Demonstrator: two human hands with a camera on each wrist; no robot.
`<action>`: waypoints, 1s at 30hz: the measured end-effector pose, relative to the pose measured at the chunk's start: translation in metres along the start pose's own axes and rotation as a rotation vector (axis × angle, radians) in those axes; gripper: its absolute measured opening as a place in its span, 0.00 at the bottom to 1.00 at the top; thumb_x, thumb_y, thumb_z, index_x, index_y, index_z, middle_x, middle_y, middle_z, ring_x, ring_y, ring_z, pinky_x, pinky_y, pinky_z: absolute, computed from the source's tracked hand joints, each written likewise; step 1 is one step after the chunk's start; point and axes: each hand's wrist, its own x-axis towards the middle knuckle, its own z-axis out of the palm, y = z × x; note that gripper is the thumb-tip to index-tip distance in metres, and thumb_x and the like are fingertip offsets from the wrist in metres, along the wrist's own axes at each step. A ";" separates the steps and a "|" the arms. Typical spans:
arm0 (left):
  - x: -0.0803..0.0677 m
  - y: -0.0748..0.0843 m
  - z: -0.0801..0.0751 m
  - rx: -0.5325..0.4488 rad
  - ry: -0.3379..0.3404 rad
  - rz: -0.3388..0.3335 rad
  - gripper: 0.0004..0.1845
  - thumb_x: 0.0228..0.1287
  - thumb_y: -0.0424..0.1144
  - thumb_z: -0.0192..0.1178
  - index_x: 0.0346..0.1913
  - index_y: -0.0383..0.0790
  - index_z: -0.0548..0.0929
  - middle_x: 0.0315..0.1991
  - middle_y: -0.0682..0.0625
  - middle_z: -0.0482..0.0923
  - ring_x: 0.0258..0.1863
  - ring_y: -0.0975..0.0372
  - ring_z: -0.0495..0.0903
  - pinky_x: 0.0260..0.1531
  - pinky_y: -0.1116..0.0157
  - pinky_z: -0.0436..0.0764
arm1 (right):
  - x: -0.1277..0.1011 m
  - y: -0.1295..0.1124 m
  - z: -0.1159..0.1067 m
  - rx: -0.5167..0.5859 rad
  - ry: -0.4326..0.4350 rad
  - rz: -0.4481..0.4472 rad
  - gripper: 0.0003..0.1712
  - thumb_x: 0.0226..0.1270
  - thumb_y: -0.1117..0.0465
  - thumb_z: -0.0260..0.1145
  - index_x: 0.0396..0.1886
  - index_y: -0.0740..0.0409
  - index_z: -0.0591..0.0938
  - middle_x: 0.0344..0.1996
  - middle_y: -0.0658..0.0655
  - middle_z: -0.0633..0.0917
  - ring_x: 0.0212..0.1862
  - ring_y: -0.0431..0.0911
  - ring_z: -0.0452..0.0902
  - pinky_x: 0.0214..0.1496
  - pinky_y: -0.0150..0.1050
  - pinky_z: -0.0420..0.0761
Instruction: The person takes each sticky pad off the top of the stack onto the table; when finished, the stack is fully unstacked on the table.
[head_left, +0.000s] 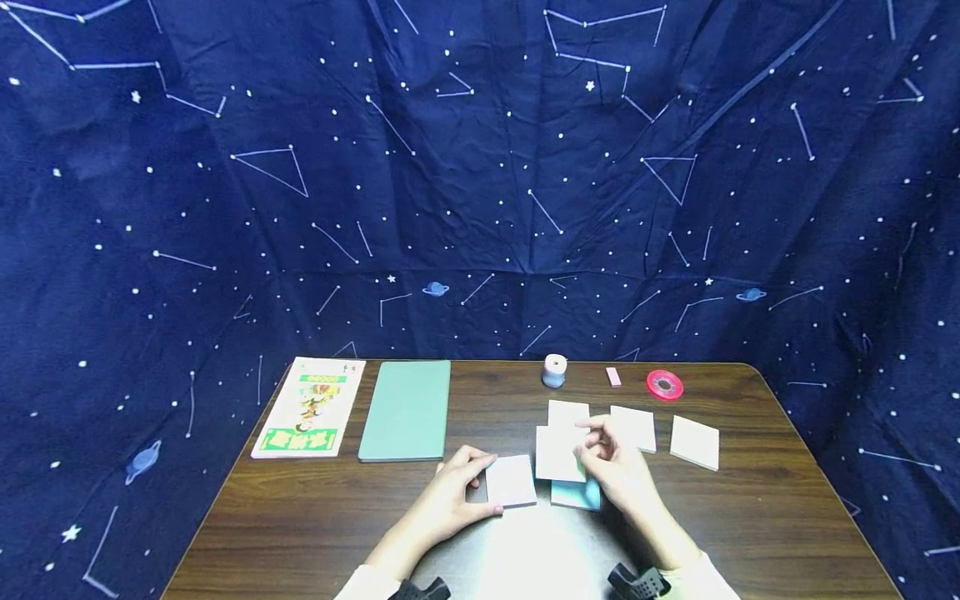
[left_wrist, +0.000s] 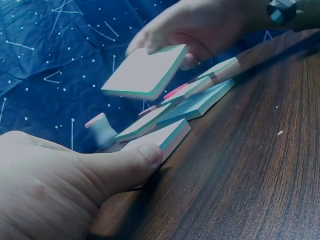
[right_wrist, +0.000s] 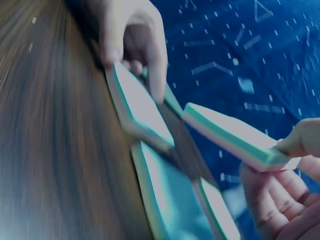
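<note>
My left hand (head_left: 444,498) grips a white-topped square sticky note pad (head_left: 511,481) by its left side, thumb at the near edge and fingers at the far edge. This pad lies on the table. Raised above the tabletop is another sticky note pad (left_wrist: 145,72), pinched between the thumb and fingers of my right hand (head_left: 618,468). Its sides show green and pink bands in the right wrist view. Below it lies a blue-topped pad (head_left: 573,495), partly covered in the head view. Just behind, a white pad (head_left: 567,412) is partly hidden by the raised one.
Two more white pads (head_left: 633,428) lie to the right. Along the back stand a thread spool (head_left: 554,372), a small pink block (head_left: 613,377) and a red ring-shaped roll (head_left: 664,385). A green notebook (head_left: 406,410) and a printed booklet (head_left: 309,408) lie at the left.
</note>
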 end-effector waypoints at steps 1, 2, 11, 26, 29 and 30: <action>-0.001 0.000 0.000 -0.006 0.001 -0.002 0.42 0.58 0.53 0.83 0.75 0.43 0.81 0.62 0.58 0.78 0.43 0.71 0.73 0.47 0.64 0.63 | -0.002 0.004 -0.007 0.009 0.010 0.002 0.23 0.70 0.73 0.71 0.63 0.64 0.81 0.34 0.51 0.84 0.27 0.36 0.77 0.29 0.30 0.77; -0.001 0.000 0.000 -0.012 0.002 -0.004 0.42 0.58 0.52 0.83 0.74 0.43 0.81 0.62 0.58 0.78 0.43 0.71 0.73 0.47 0.64 0.63 | -0.004 0.008 -0.015 0.013 0.021 0.012 0.23 0.70 0.73 0.71 0.63 0.65 0.81 0.33 0.50 0.84 0.27 0.36 0.76 0.30 0.30 0.77; -0.002 0.002 -0.003 -0.007 0.007 0.004 0.41 0.58 0.51 0.84 0.74 0.43 0.82 0.62 0.57 0.78 0.43 0.71 0.73 0.48 0.64 0.63 | -0.030 0.029 -0.067 0.032 0.072 0.087 0.21 0.75 0.73 0.67 0.65 0.70 0.78 0.32 0.46 0.82 0.29 0.37 0.75 0.31 0.32 0.78; -0.003 0.000 0.002 -0.040 0.010 0.001 0.42 0.58 0.51 0.84 0.74 0.41 0.81 0.64 0.57 0.78 0.44 0.71 0.73 0.48 0.65 0.64 | -0.051 0.044 -0.099 -0.050 0.170 0.224 0.19 0.75 0.70 0.69 0.62 0.67 0.80 0.31 0.46 0.81 0.29 0.37 0.74 0.28 0.33 0.79; -0.003 -0.001 0.000 -0.031 0.008 0.005 0.42 0.58 0.51 0.83 0.74 0.42 0.81 0.63 0.57 0.78 0.44 0.72 0.73 0.48 0.65 0.63 | -0.049 0.046 -0.096 -0.088 0.159 0.217 0.19 0.73 0.71 0.69 0.61 0.67 0.79 0.31 0.47 0.80 0.27 0.38 0.73 0.26 0.34 0.78; -0.003 0.000 -0.001 -0.030 0.004 0.005 0.42 0.59 0.51 0.83 0.75 0.42 0.81 0.63 0.57 0.78 0.44 0.72 0.73 0.48 0.65 0.63 | -0.049 0.047 -0.094 -0.105 0.156 0.210 0.19 0.72 0.71 0.69 0.61 0.68 0.79 0.31 0.48 0.80 0.27 0.38 0.73 0.27 0.34 0.78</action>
